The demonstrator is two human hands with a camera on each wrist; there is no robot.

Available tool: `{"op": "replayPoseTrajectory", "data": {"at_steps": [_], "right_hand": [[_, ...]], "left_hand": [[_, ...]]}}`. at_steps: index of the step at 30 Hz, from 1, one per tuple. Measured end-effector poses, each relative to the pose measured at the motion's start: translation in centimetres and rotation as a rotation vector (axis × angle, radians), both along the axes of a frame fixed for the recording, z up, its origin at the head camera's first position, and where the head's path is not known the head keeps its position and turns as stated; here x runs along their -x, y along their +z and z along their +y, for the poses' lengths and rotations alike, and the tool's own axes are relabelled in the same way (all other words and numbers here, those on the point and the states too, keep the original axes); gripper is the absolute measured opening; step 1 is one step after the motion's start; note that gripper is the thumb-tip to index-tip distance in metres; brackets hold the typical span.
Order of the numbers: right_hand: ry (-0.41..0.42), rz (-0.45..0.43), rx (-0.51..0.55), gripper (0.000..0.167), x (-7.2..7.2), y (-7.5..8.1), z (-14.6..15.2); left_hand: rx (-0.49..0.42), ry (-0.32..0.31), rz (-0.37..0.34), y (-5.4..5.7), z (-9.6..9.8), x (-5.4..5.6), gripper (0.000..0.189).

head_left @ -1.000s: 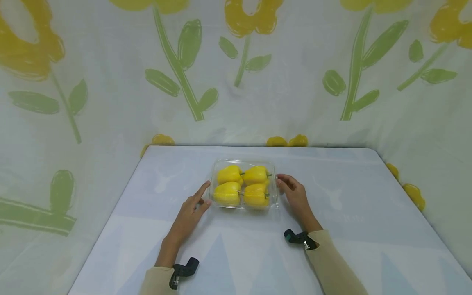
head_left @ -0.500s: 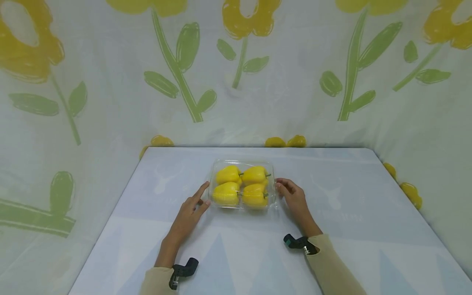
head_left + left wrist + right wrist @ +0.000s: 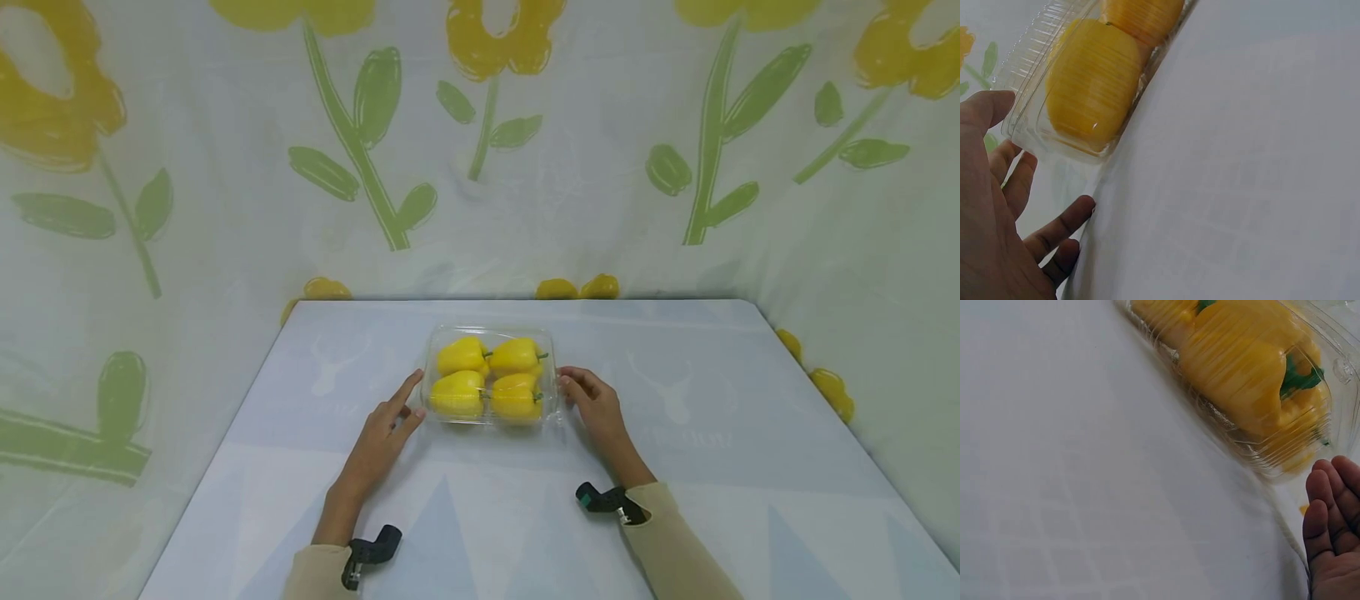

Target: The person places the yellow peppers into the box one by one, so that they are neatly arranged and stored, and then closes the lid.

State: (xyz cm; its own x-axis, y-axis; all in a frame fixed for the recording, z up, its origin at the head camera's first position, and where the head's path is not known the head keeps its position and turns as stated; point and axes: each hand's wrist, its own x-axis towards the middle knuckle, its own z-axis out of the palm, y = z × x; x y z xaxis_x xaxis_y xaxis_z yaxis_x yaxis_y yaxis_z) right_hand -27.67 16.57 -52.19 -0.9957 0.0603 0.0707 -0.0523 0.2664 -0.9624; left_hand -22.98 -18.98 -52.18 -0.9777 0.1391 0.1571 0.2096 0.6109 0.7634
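Note:
A clear plastic clamshell box [image 3: 491,330] sits near the far middle of the table, its lid down over several yellow bell peppers [image 3: 457,393] with green stems. My left hand [image 3: 381,442] is at the box's left end, index fingertip and thumb right at its edge. In the left wrist view the fingers of this left hand [image 3: 991,200] are spread, the thumb against the clear wall. At the opposite end is my right hand [image 3: 598,408], its loosely bent fingertips close beside the rim. The right wrist view has the right hand's fingers [image 3: 1319,531] extended below the box's corner.
The table [image 3: 510,525] has a pale cloth with blue triangles and a back edge just behind the box. A hanging cloth [image 3: 570,192] printed with yellow flowers encloses the back and sides. Both wrists carry small black cameras [image 3: 375,546].
My right hand has slid slightly nearer along the box's right end. The left hand and the box hold their places, while the head view shifts a little.

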Motion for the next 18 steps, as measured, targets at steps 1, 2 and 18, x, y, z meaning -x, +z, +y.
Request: {"op": "replayPoseTrajectory", "data": {"at_steps": [1,2,18], "right_hand": [[0.0,-0.003,0.003,0.04,0.0,0.0,0.0],[-0.001,-0.005,0.005,0.04,-0.1,-0.1,0.0],[-0.004,-0.021,-0.006,0.038,-1.2,-0.1,-0.1]], "left_hand": [[-0.003,0.002,-0.002,0.1,0.0,0.0,0.056],[-0.002,0.003,-0.003,0.1,0.0,-0.1,0.056],[-0.004,0.004,-0.009,0.0,0.0,0.0,0.056]]}}
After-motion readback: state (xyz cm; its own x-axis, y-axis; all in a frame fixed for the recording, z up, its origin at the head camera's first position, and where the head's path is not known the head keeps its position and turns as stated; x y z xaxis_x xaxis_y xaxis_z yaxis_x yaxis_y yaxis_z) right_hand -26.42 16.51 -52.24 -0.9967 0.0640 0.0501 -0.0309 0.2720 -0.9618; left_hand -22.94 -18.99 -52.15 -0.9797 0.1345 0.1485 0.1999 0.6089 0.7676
